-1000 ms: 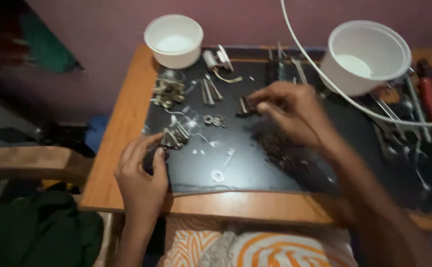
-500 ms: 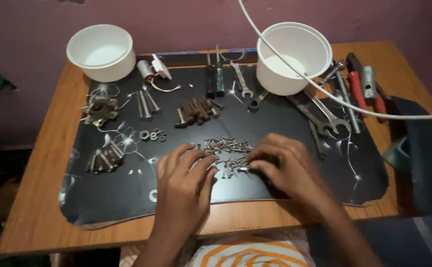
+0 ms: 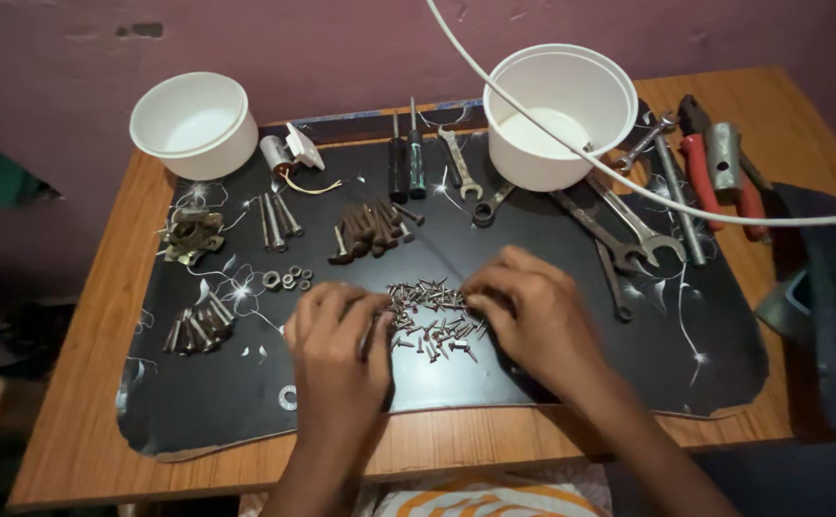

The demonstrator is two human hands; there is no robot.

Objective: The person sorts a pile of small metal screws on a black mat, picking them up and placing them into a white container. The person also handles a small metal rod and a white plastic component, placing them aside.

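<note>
Wooden tabletop point(image 3: 83, 421) carries a glossy black mat point(image 3: 581, 383), so small metal parts show up against it. Nearest, the left hand point(image 3: 338, 349) and right hand point(image 3: 533, 311) rest palm-down with fingers curled, flanking and touching a loose pile of small dark screws point(image 3: 429, 311); neither visibly grips anything. Farther off lie sorted nuts point(image 3: 284, 280), rusty bolts point(image 3: 368, 228), spanners point(image 3: 619, 225) and two white plastic bowls point(image 3: 193, 124), seemingly grouped by kind.
</note>
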